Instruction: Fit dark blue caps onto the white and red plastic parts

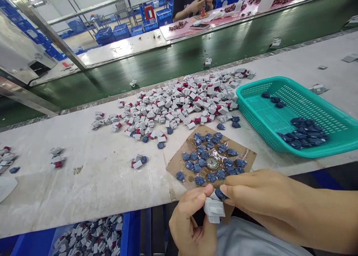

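Hands, left (pixel 183 218) and right (pixel 260 194), respectively grip a grey block (pixel 214 210) and a blue piece (pixel 219 193) partly hidden.

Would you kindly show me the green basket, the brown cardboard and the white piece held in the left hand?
Green basket (pixel 263 115): head view, bare part of its floor.
Brown cardboard (pixel 174 167): head view, bare left corner.
White piece (pixel 214 210): head view, middle of its blocky body.
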The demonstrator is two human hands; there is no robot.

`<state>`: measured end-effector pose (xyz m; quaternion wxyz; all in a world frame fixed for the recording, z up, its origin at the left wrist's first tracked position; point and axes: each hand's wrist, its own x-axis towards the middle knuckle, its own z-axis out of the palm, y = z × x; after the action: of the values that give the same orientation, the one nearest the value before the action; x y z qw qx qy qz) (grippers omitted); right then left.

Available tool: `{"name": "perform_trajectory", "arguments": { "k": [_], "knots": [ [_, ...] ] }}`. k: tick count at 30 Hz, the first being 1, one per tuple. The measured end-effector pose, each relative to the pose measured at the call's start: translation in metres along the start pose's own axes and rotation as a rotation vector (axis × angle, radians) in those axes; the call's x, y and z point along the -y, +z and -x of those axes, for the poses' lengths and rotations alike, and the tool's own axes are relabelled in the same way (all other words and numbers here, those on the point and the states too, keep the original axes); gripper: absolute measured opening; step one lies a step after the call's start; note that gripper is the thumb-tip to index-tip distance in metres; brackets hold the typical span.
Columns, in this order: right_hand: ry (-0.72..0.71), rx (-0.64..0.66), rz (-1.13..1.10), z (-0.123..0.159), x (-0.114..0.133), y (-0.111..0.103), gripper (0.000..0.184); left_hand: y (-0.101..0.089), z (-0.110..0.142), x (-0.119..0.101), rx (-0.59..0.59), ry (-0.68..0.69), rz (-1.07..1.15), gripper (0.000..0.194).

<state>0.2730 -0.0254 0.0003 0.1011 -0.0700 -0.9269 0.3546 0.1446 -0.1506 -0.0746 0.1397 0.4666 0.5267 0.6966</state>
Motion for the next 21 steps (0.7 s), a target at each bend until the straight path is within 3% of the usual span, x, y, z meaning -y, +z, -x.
{"name": "perform_trajectory", "arguments": {
  "k": [3,5,8,11,13,14,17,19,21],
  "knots": [
    [0.039,0.011,-0.069,-0.002,-0.005,0.000,0.020,0.000,-0.003,0.001,0.004,-0.083,-0.068,0.038],
    [0.146,0.048,-0.113,-0.005,-0.005,-0.003,0.021,-0.004,-0.011,0.000,0.108,-0.119,-0.163,0.036],
    [0.299,0.132,-0.200,-0.009,-0.002,-0.008,0.018,-0.009,-0.027,-0.003,0.312,-0.012,-0.250,0.035],
    [0.329,0.179,-0.319,-0.014,0.000,-0.012,0.013,-0.003,-0.034,-0.004,0.316,0.018,-0.202,0.022],
    [0.369,0.112,-0.433,-0.020,-0.002,-0.010,0.012,0.004,-0.032,-0.003,0.257,-0.054,-0.127,0.025],
    [0.422,0.020,-0.525,-0.025,-0.004,-0.008,0.015,0.008,-0.029,-0.002,0.238,-0.091,-0.094,0.026],
    [0.704,-0.279,-0.968,-0.044,-0.006,0.003,0.024,0.017,-0.025,0.001,0.232,-0.146,-0.062,0.027],
    [0.881,-0.305,-1.266,-0.057,-0.004,0.012,0.029,0.021,-0.025,0.001,0.241,-0.128,-0.075,0.029],
    [0.922,-0.242,-1.432,-0.067,0.001,0.018,0.037,0.023,-0.027,0.000,0.227,-0.097,-0.103,0.030]
  ]
}}
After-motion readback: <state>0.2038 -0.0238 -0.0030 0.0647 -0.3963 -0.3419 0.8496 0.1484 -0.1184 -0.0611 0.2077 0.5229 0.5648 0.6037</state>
